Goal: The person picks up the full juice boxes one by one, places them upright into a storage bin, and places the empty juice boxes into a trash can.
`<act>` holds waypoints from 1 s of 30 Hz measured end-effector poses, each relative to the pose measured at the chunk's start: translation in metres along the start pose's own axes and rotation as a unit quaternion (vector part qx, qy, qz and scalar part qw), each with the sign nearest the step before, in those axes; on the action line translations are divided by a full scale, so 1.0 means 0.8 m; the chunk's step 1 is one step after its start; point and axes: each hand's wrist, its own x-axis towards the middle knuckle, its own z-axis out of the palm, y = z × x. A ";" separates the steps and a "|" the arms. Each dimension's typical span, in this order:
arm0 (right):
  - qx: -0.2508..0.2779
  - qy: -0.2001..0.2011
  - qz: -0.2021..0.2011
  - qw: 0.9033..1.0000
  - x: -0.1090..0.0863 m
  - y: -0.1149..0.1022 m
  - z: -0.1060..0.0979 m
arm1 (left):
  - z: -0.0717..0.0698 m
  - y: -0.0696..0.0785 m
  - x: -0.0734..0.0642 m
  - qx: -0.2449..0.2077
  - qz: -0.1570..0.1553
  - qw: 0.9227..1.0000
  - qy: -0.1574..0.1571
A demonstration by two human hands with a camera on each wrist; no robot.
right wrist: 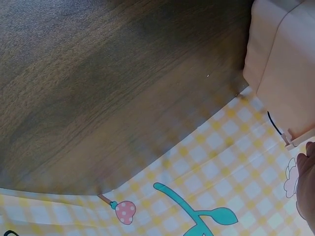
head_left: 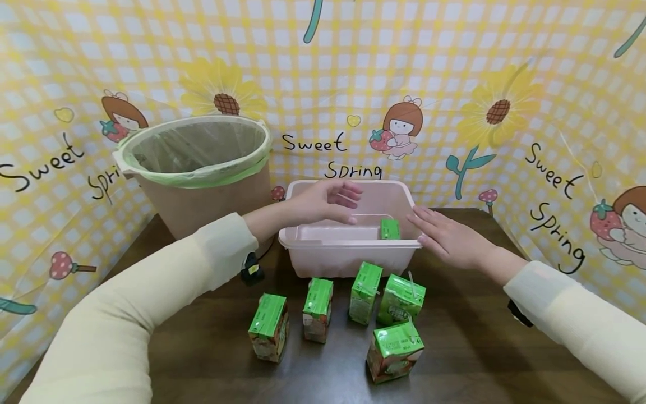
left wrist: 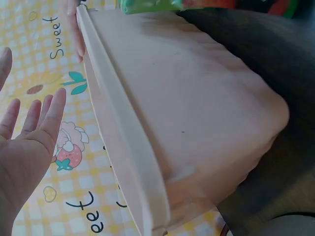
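Observation:
A pale pink plastic basin [head_left: 348,259] stands on the table, with one green juice box [head_left: 390,229] inside near its right end. Over the basin's left part hovers my left hand [head_left: 323,202], fingers loosely spread and holding nothing; the left wrist view shows its palm [left wrist: 24,157] beside the rim. My right hand [head_left: 449,235] has straight fingers at the basin's right rim, apparently touching it. In front of the basin stand several juice boxes with green tops, among them one at left [head_left: 268,328], one in the middle [head_left: 318,310] and one nearest me [head_left: 395,350].
A tall brown bin [head_left: 212,196] with a green-edged liner [head_left: 217,177] stands behind left of the basin. A checked cloth [head_left: 323,73] hangs around the back and sides of the dark wooden table [head_left: 202,348]. A small black object [head_left: 251,269] lies below my left wrist.

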 end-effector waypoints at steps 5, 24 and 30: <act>0.007 0.002 -0.001 1.000 0.000 -0.001 0.000 | -0.002 -0.002 -0.024 -0.020 0.025 0.999 -0.014; 0.004 -0.005 0.005 1.000 -0.001 -0.003 -0.005 | -0.018 -0.026 -0.120 -0.054 0.028 0.997 -0.042; 0.002 -0.005 0.004 1.000 0.000 -0.004 -0.003 | -0.021 -0.037 -0.150 -0.060 0.027 0.997 -0.041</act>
